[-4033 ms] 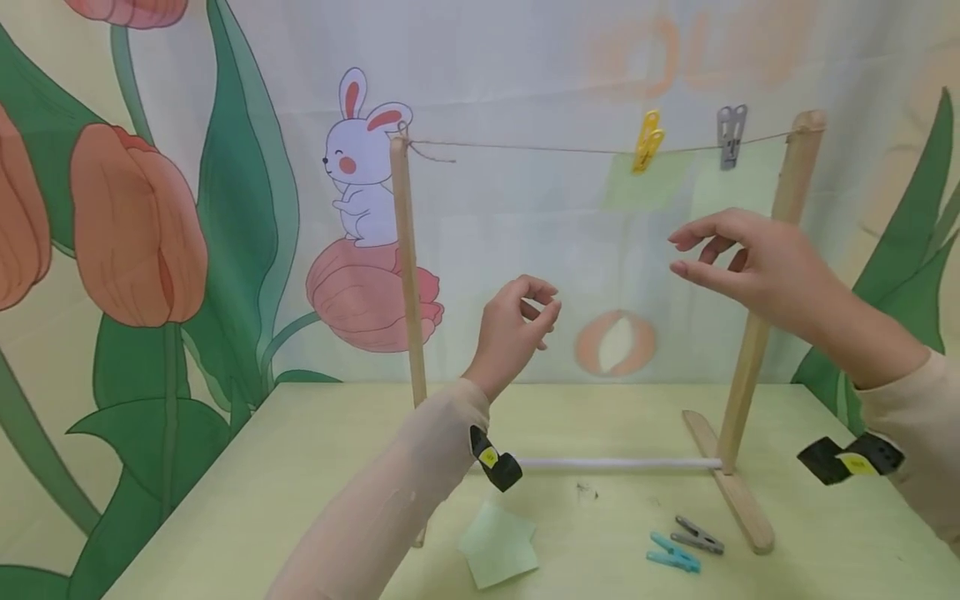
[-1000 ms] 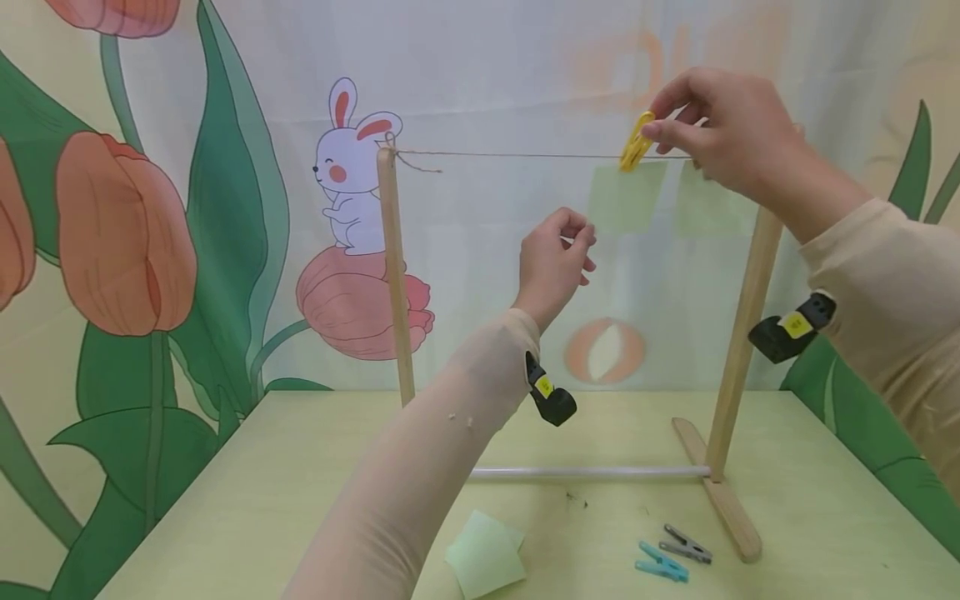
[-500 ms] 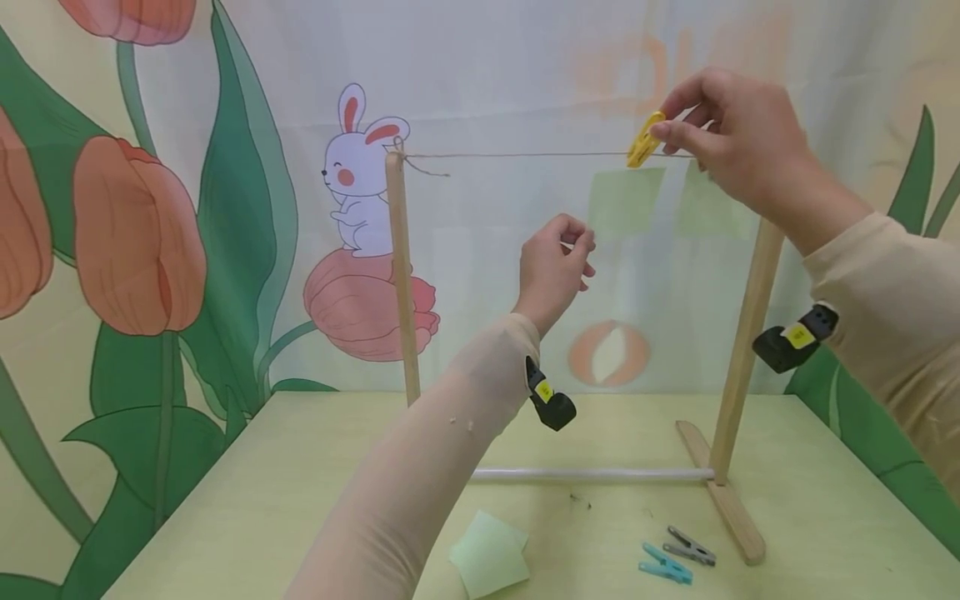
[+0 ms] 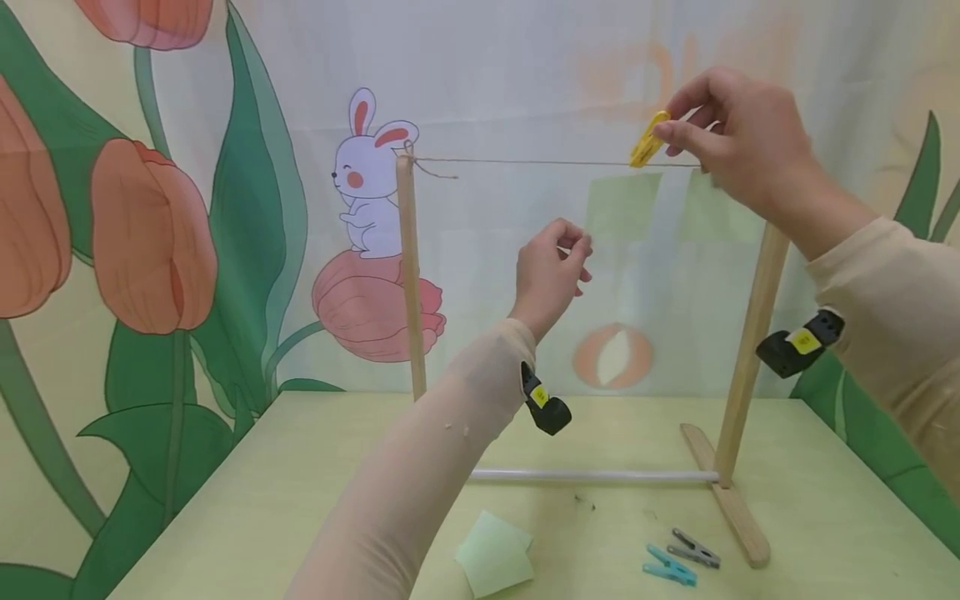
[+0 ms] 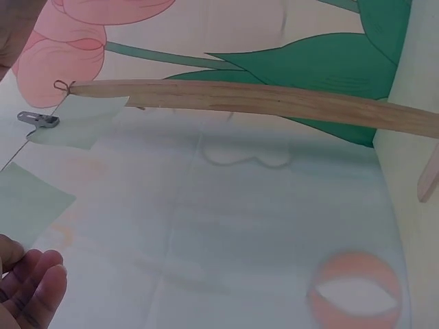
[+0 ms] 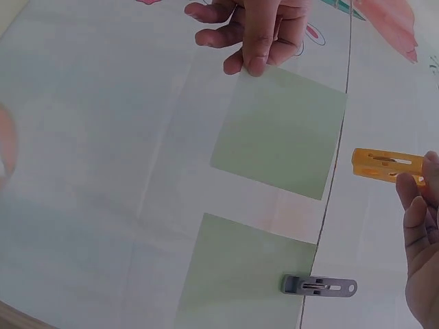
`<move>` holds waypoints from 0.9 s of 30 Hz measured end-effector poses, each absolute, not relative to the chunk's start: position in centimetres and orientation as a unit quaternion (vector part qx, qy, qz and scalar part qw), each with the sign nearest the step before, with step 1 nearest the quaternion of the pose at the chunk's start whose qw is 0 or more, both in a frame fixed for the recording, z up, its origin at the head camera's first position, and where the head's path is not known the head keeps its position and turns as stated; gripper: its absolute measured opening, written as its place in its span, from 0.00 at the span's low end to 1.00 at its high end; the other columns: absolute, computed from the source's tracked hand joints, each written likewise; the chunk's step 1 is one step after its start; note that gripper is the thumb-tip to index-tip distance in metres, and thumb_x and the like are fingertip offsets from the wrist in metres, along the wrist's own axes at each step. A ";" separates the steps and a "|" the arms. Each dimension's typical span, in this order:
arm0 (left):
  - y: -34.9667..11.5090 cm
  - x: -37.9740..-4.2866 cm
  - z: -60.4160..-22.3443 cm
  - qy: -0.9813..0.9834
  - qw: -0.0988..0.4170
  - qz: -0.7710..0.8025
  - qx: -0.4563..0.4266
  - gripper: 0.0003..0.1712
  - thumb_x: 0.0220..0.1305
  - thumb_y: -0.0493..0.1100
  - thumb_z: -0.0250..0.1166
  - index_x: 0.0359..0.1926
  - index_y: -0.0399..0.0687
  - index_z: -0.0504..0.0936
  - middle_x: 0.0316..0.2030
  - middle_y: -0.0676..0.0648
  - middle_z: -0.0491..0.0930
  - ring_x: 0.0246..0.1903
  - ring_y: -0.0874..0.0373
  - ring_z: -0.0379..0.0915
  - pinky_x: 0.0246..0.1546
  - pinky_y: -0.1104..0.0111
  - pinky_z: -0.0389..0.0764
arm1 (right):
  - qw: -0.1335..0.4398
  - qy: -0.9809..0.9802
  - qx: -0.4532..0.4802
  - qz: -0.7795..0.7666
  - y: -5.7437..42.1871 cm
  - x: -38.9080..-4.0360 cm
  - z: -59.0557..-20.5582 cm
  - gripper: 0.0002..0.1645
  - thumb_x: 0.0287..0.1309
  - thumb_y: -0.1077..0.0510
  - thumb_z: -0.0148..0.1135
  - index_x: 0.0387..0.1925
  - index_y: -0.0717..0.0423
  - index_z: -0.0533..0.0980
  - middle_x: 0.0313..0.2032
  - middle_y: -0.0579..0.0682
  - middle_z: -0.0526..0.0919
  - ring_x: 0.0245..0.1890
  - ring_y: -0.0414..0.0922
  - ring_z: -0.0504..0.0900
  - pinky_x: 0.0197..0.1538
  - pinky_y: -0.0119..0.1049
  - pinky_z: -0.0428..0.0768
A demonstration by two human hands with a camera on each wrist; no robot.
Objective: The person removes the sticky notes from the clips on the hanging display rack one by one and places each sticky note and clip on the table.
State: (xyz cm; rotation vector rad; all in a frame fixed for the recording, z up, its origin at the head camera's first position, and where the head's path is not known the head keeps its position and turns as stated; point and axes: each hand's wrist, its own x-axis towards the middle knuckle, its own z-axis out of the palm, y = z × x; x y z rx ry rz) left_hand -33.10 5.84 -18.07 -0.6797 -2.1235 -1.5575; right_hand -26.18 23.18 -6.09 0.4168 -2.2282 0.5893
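My left hand [image 4: 543,271] pinches the lower left corner of a pale green square of paper [image 4: 624,208], whose upper edge lies close to the string [image 4: 525,162]. In the right wrist view that paper has no clip on it. My right hand [image 4: 750,142] holds a yellow clothespin [image 4: 646,143] by its handle end, apart from the paper; the right wrist view shows it clear of the string. Beside it a second green paper [image 6: 247,274] hangs from the string under a grey clothespin [image 6: 319,286], which my right hand hides in the head view.
A wooden frame with a left post [image 4: 409,275] and right post [image 4: 750,358] carries the string. A white rod [image 4: 592,476] joins its base. Loose green papers [image 4: 495,557], a blue clothespin [image 4: 670,567] and another grey clothespin [image 4: 693,548] lie on the table [image 4: 300,500].
Earlier the yellow clothespin held the paper on the string, with both hands away from it. My right hand has taken it off, and my left hand now holds the paper's corner.
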 end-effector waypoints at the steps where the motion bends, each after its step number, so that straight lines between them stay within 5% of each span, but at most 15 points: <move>1: 5.7 -33.1 -18.1 -0.761 0.211 -0.562 -0.246 0.04 0.69 0.40 0.58 0.38 0.44 0.78 0.34 0.48 0.83 0.23 0.58 0.80 0.19 0.74 0.80 | 0.387 -0.875 0.167 0.238 23.2 -26.1 -6.1 0.20 0.61 0.49 0.62 0.47 0.60 0.74 0.23 0.23 0.73 0.19 0.29 0.72 0.21 0.19 0.70; 17: 2.8 -32.1 -18.8 -0.757 0.210 -0.562 -0.259 0.05 0.66 0.42 0.61 0.36 0.44 0.78 0.35 0.47 0.81 0.26 0.49 0.82 0.21 0.71 0.82 | 0.371 -0.863 0.203 0.277 23.3 -24.6 -6.8 0.18 0.58 0.50 0.66 0.44 0.56 0.74 0.22 0.21 0.76 0.17 0.33 0.71 0.20 0.21 0.69; 27: 1.6 -31.4 -19.2 -0.761 0.211 -0.552 -0.268 0.05 0.66 0.41 0.62 0.38 0.44 0.79 0.35 0.47 0.81 0.24 0.53 0.81 0.19 0.71 0.81 | 0.360 -0.863 0.214 0.284 23.0 -24.0 -7.4 0.17 0.57 0.51 0.67 0.43 0.55 0.75 0.24 0.24 0.77 0.18 0.34 0.71 0.20 0.23 0.68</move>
